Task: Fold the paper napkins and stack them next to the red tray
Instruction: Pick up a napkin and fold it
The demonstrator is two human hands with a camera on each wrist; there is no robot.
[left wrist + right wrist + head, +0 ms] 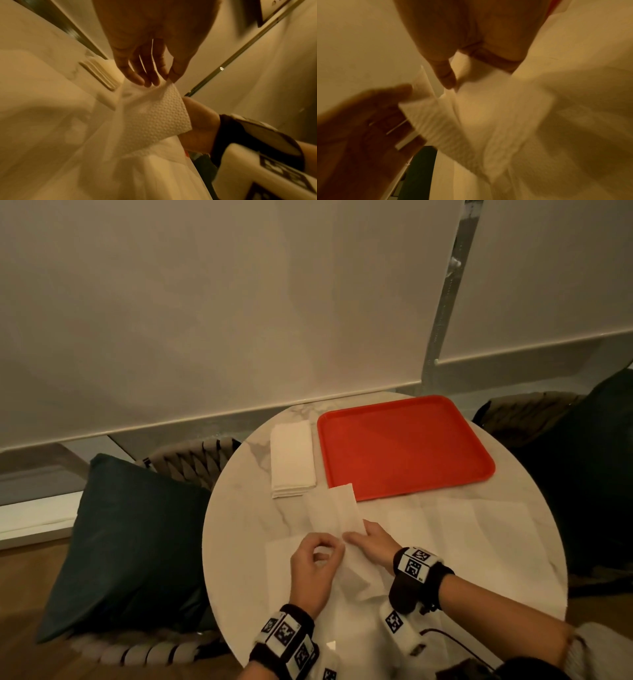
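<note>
From the head camera, a round marble-patterned desk (246, 508) fills the lower middle, its near edge cut off by the bottom of the frame. A red tray (404, 446) sits at the far right of the desk with nothing in it. Touching its left edge is a neat stack of folded napkins (293, 460). A napkin (334, 511), partly folded into a long strip, lies on the desk between the stack and the hands, its far end reaching the tray's near corner. The left hand (315, 570) has fingers curled, its grip pinching the napkin's near end; the right hand (370, 542) lies flatter on the same end, thumb and forefinger nipping the edge. More unfolded napkins (479, 529) lie spread on the desk, pale and hard to separate from the marble. Both wrists wear dark bands with black-and-white markers. A dark green cushion (126, 542) sits on a woven chair to the left; white blinds hang behind. From the left wrist camera, the left hand's fingertips (149, 79) pinch a corner of the embossed napkin (159, 115), with the stack (101, 75) blurred beyond. The right wrist camera is heavily blurred: the right thumb (447, 75) presses into the napkin (488, 108), though the remaining fingers are hidden.
</note>
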